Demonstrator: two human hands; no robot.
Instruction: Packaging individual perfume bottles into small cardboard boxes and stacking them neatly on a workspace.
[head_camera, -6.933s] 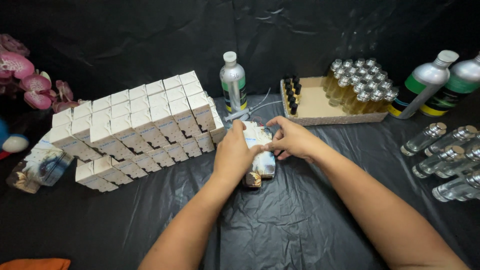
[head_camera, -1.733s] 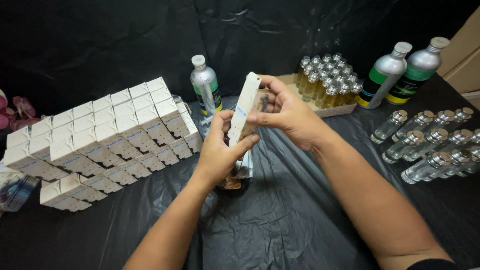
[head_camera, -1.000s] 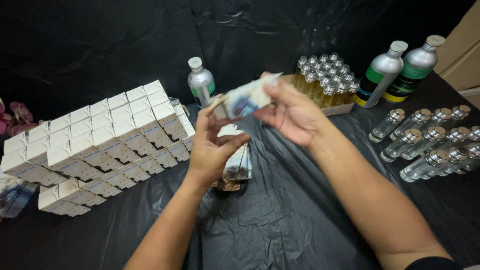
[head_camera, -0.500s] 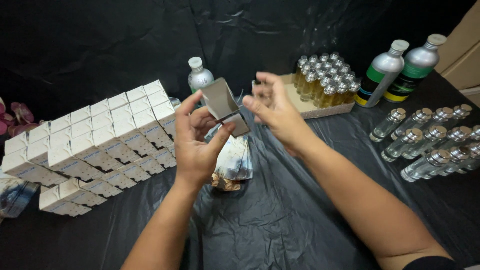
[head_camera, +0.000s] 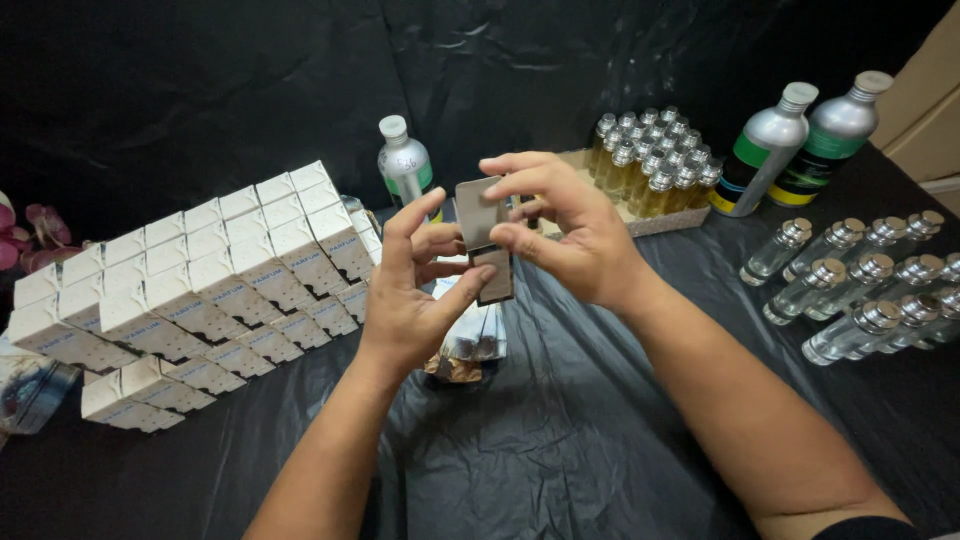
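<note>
Both my hands hold a small flat carton blank (head_camera: 487, 235), grey-brown on its inner side, above the black-covered table. My left hand (head_camera: 415, 290) grips its lower part with thumb and fingers. My right hand (head_camera: 560, 235) pinches its upper flap from the right. Under my hands lies a clear plastic bag (head_camera: 470, 345) with more flat cartons. A stepped stack of several white folded boxes (head_camera: 200, 280) stands to the left.
A cardboard tray (head_camera: 655, 215) holds several small yellow-filled bottles at the back. Two tall silver bottles (head_camera: 800, 150) stand at back right, a smaller silver bottle (head_camera: 403, 165) behind my hands. Several empty glass bottles (head_camera: 860, 285) lie at right. Pink flowers (head_camera: 20, 235) show at far left.
I lifted a flat carton from the bag, turned it in my hands and am opening it up; its grey inner side now faces me. The camera view shifted a little.
</note>
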